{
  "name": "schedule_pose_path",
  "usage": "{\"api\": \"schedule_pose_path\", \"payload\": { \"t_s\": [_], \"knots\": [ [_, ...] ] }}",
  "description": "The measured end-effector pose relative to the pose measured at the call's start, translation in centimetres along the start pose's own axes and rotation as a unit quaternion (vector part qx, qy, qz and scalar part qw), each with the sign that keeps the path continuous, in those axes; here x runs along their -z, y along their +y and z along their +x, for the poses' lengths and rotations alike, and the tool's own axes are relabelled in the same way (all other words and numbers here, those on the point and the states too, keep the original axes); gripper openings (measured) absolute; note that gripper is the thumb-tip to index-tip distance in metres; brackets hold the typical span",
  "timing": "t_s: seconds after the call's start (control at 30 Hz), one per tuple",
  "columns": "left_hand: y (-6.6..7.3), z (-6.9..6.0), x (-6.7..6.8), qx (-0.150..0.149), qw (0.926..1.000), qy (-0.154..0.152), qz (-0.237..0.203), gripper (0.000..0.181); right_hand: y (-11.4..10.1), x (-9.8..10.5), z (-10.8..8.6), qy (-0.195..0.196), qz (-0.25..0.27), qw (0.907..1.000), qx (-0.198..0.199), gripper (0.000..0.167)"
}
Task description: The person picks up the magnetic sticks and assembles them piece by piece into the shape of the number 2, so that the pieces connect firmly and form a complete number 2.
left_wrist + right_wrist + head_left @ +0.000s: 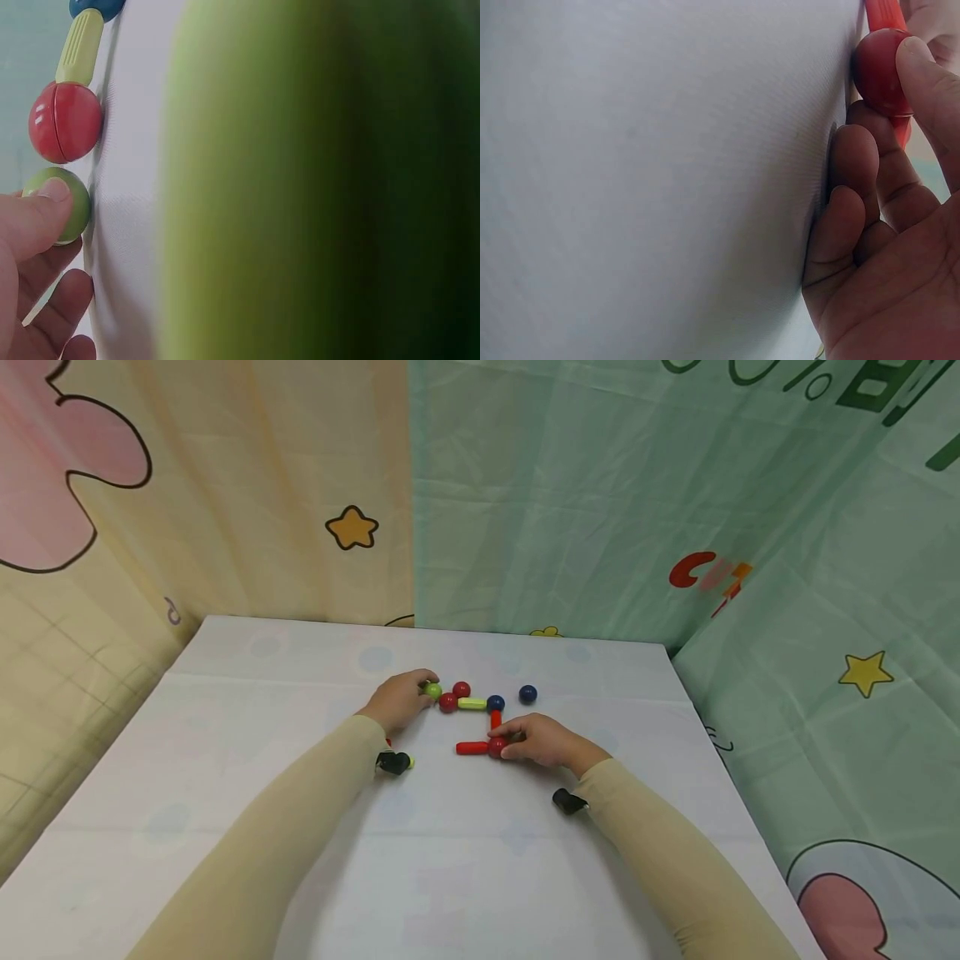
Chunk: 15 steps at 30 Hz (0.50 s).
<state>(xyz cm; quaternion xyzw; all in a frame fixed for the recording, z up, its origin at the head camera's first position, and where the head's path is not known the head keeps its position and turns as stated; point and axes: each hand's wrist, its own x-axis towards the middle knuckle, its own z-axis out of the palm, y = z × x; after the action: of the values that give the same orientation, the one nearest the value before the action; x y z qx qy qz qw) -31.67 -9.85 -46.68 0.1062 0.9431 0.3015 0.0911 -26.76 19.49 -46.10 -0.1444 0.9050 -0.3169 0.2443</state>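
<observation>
My left hand (402,697) pinches a green ball (432,691) between thumb and fingers, close beside a red ball (447,702). From that red ball a yellow-green stick (472,703) runs to a dark blue ball (496,703). A red stick (496,719) leads from the blue ball toward another red ball (497,747), which my right hand (542,742) grips with its thumb and fingers. Another red stick (472,748) points left from the gripped ball. In the left wrist view the green ball (79,206) sits just below the red one (66,122).
Another red ball (461,690) lies behind the chain, and a loose dark blue ball (528,694) to its right. Partly hidden red and yellow-green pieces (411,762) lie by the left wrist. Printed curtains stand behind the white table (450,877).
</observation>
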Motion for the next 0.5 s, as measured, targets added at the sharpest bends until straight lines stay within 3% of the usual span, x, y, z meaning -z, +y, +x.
{"api": "schedule_pose_path", "payload": {
  "t_s": [0.5],
  "knots": [
    [-0.38, -0.75, 0.45, 0.02, 0.9997, -0.009, -0.001, 0.038, 0.14, -0.07, 0.19, 0.003, -0.013, 0.9999, -0.001, 0.038]
  ]
}}
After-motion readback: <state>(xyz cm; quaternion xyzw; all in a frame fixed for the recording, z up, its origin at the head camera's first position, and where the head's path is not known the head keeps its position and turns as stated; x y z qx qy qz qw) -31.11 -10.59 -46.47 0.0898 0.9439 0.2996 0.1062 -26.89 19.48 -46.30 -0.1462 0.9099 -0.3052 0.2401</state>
